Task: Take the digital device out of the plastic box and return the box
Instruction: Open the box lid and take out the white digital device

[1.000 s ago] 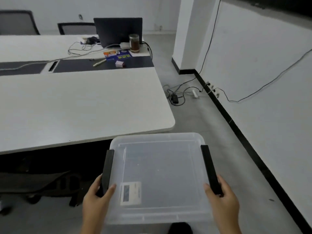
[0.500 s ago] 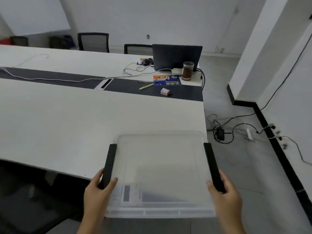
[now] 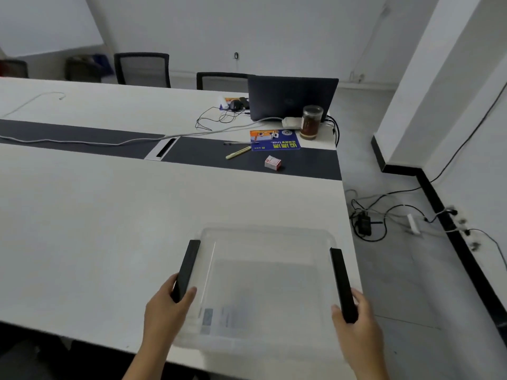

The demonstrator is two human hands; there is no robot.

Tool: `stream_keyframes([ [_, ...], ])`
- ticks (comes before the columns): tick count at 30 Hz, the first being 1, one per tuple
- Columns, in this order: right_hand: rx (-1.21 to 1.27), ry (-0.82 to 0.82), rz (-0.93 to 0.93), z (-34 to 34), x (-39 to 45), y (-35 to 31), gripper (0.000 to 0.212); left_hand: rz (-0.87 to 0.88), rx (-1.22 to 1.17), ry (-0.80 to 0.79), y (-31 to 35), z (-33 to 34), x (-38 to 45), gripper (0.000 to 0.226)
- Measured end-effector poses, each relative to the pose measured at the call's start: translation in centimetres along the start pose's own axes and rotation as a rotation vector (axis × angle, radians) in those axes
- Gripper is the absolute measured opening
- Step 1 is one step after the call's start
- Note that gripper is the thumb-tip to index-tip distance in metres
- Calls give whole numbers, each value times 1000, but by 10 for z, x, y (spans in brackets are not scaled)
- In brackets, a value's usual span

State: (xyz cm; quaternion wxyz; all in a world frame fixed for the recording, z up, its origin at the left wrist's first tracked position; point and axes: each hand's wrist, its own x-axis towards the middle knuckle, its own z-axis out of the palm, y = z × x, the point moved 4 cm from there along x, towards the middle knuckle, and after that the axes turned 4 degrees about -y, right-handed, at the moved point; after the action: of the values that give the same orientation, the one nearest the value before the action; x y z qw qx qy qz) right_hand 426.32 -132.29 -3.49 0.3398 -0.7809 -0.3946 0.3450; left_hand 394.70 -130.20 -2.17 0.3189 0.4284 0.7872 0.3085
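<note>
A clear plastic box (image 3: pixel 263 281) with a lid and two black side latches is over the near right corner of the white table (image 3: pixel 96 229). My left hand (image 3: pixel 164 311) grips its left latch and my right hand (image 3: pixel 356 325) grips its right latch. A white label shows near the box's front left. Whether the box rests on the table or hangs just above it is unclear. Through the cloudy lid I cannot make out any digital device.
At the table's far right stand a dark laptop (image 3: pixel 290 98), a brown jar (image 3: pixel 311 122), a blue booklet (image 3: pixel 274 139), a pen (image 3: pixel 238 153), a small red-white box (image 3: pixel 273 163) and cables. Chairs (image 3: pixel 141 68) stand behind. Floor cables (image 3: pixel 384 215) lie right by a wall.
I have carried the box from beside the table's corner to over the tabletop. My view has swung left and up, bringing more of the table into sight.
</note>
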Motion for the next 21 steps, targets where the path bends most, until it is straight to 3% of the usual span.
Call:
stream_keyframes([
  [3,-256,-119,-15,4,5,-12,27,8,384,61,13,-4,14,56],
  [6,-429,-103,-52,7,10,-23,32,252,436,104,35,8,16,63],
  [11,-595,-34,-94,28,9,-34,53,517,571,-168,53,52,24,59],
  [15,-631,13,-95,28,10,-29,47,519,692,-295,42,67,30,56],
  [21,-600,54,-85,27,14,-24,33,536,659,-279,40,66,31,56],
])
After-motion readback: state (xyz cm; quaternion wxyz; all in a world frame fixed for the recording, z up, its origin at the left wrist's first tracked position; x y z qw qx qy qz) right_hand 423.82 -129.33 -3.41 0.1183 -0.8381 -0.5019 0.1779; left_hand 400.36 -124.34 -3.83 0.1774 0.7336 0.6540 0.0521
